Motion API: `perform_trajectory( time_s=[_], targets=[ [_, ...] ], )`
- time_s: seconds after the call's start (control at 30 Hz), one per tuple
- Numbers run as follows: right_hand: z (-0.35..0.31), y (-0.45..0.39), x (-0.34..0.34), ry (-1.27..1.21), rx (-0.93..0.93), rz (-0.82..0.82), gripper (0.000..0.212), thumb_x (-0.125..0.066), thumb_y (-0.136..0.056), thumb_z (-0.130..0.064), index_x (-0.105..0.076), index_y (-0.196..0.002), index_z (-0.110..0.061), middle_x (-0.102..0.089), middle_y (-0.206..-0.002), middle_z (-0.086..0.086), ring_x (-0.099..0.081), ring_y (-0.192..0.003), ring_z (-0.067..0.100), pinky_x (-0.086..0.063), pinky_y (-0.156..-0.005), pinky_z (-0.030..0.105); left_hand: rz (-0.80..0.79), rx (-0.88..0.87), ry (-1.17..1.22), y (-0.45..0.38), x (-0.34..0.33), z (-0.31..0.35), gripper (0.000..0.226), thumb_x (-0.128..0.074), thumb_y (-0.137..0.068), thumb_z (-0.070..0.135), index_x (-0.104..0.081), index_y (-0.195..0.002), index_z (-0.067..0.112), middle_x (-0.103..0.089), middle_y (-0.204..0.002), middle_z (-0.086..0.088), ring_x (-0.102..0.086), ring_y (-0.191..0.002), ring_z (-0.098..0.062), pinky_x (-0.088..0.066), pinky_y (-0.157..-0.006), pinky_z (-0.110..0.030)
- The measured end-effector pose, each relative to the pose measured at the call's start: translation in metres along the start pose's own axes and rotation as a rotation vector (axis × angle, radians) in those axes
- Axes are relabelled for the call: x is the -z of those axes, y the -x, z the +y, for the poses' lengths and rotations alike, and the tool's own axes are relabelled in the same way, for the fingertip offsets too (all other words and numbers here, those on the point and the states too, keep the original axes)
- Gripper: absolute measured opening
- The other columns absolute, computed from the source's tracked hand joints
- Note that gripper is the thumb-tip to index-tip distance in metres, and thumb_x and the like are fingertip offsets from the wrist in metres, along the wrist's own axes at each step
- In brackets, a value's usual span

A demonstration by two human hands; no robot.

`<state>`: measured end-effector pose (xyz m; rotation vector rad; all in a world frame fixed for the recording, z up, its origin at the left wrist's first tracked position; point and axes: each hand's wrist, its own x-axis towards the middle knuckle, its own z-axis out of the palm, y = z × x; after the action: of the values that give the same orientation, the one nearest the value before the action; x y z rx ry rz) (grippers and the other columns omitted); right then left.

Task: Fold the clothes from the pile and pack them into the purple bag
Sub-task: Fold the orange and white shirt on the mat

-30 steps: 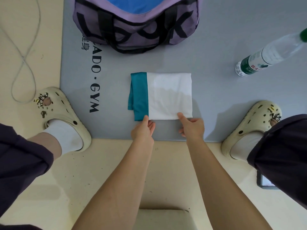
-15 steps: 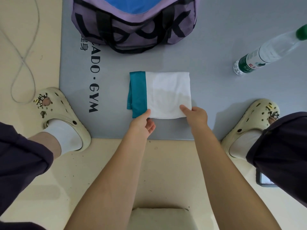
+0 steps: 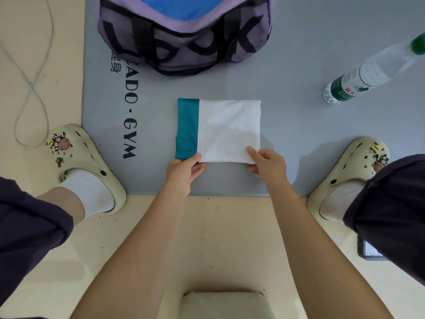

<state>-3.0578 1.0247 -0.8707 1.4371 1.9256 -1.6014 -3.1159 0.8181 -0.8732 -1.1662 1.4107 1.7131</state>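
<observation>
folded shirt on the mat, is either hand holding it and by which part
Both. The left hand pinches the folded white and teal shirt at its near left corner, thumb on top; the right hand pinches the near right corner the same way.

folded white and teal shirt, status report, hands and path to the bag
Left hand and right hand pinch near edge of folded white and teal cloth shirt. Flat on grey mat. Open purple fabric bag ahead, path unobstructed.

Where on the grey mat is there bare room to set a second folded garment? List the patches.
Free: between the folded garment and the water bottle; a narrower strip between garment and purple bag. Crowded: the near edge, where left hand and right hand hold the garment.
</observation>
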Motion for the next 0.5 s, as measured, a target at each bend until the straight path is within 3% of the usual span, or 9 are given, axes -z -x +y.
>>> perform_trajectory(
  time_s=[0.13, 0.2, 0.3, 0.37, 0.43, 0.5],
  targets=[
    [0.003, -0.005, 0.002, 0.060, 0.031, 0.066, 0.044, -0.072, -0.084, -0.036, -0.063, -0.084, 0.007, -0.059, -0.067, 0.010, -0.056, -0.061, 0.020, -0.054, -0.071, 0.045, 0.030, -0.055, 0.047, -0.002, -0.001, -0.003, 0.020, -0.074, -0.082, -0.003, -0.065, -0.098, 0.005, -0.068, -0.104, -0.011, -0.069, -0.094, -0.021, -0.060, -0.080, -0.030],
    [0.005, -0.006, 0.004, 0.181, 0.047, 0.084, 0.047, -0.071, -0.084, -0.040, -0.063, -0.083, 0.007, -0.056, -0.066, 0.008, -0.050, -0.062, 0.020, -0.045, -0.062, 0.036, 0.092, -0.055, -0.030, -0.002, -0.001, -0.004, 0.018, -0.077, -0.080, 0.000, -0.064, -0.092, 0.006, -0.069, -0.101, -0.013, -0.069, -0.084, -0.019, -0.061, -0.076, -0.030],
    [-0.001, -0.010, 0.007, 0.306, 0.057, 0.109, 0.044, -0.073, -0.080, -0.048, -0.061, -0.087, -0.007, -0.059, -0.076, -0.003, -0.055, -0.073, 0.017, -0.039, -0.057, 0.026, 0.350, -0.193, -0.358, -0.005, 0.000, 0.002, 0.026, -0.080, -0.075, 0.017, -0.060, -0.090, 0.010, -0.069, -0.097, -0.013, -0.065, -0.070, -0.019, -0.059, -0.060, -0.034],
    [-0.009, -0.012, 0.006, 0.313, 0.083, 0.138, 0.049, -0.073, -0.078, -0.052, -0.055, -0.100, -0.012, -0.058, -0.090, -0.003, -0.059, -0.082, 0.020, -0.043, -0.063, 0.029, 0.512, -0.410, -0.533, -0.008, -0.001, 0.011, 0.036, -0.078, -0.074, 0.027, -0.051, -0.096, 0.016, -0.060, -0.105, -0.005, -0.060, -0.082, -0.022, -0.052, -0.067, -0.035],
    [-0.018, -0.017, 0.003, 0.254, 0.110, 0.161, 0.053, -0.071, -0.081, -0.052, -0.052, -0.110, -0.012, -0.056, -0.093, -0.003, -0.060, -0.086, 0.023, -0.047, -0.071, 0.032, 0.483, -0.545, -0.635, -0.013, -0.007, 0.023, 0.041, -0.076, -0.076, 0.036, -0.050, -0.103, 0.019, -0.052, -0.108, 0.000, -0.056, -0.099, -0.024, -0.052, -0.082, -0.039],
    [-0.026, -0.019, -0.005, 0.217, 0.117, 0.161, 0.052, -0.070, -0.083, -0.049, -0.050, -0.112, -0.010, -0.055, -0.092, -0.004, -0.058, -0.087, 0.021, -0.044, -0.071, 0.030, 0.409, -0.522, -0.742, -0.020, -0.017, 0.033, 0.051, -0.075, -0.077, 0.045, -0.052, -0.110, 0.015, -0.053, -0.112, -0.002, -0.055, -0.106, -0.025, -0.052, -0.087, -0.043]
  ],
)
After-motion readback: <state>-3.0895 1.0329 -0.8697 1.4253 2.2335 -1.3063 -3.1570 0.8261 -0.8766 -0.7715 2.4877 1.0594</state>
